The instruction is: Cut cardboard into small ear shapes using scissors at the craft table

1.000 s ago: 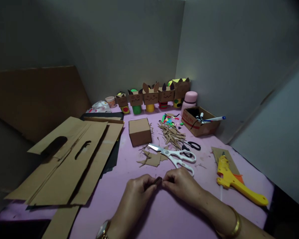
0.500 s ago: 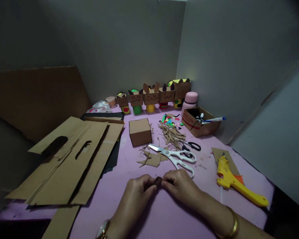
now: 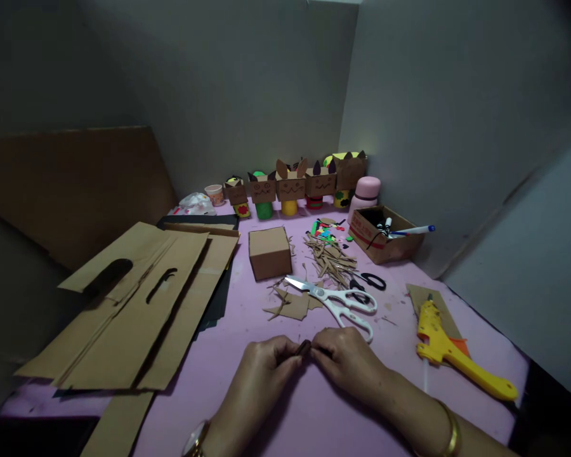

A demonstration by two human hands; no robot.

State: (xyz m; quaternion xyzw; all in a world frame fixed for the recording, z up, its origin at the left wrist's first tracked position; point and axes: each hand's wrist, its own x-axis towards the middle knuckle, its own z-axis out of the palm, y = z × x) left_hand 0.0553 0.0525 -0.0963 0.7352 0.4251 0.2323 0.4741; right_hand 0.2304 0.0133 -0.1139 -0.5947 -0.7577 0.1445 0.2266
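My left hand (image 3: 261, 368) and my right hand (image 3: 349, 358) meet low on the pink table (image 3: 394, 327), fingertips pinched together on a small dark brown piece (image 3: 304, 348) held between them. Both hands rest close to the tabletop. White-handled scissors (image 3: 340, 301) lie just beyond my right hand, beside cardboard scraps (image 3: 290, 306). A small closed cardboard box (image 3: 269, 252) stands farther back.
Large flat cardboard sheets (image 3: 133, 304) cover the left side. A yellow glue gun (image 3: 450, 355) lies at the right. A row of cardboard box figures (image 3: 290, 184), a pink bottle (image 3: 365, 192), an open box with pens (image 3: 385, 235), black scissors (image 3: 368, 281) and cardboard strips (image 3: 330, 260) sit at the back.
The hands stay pinched on the small dark piece, with only slight finger movement. The view has shifted a little.
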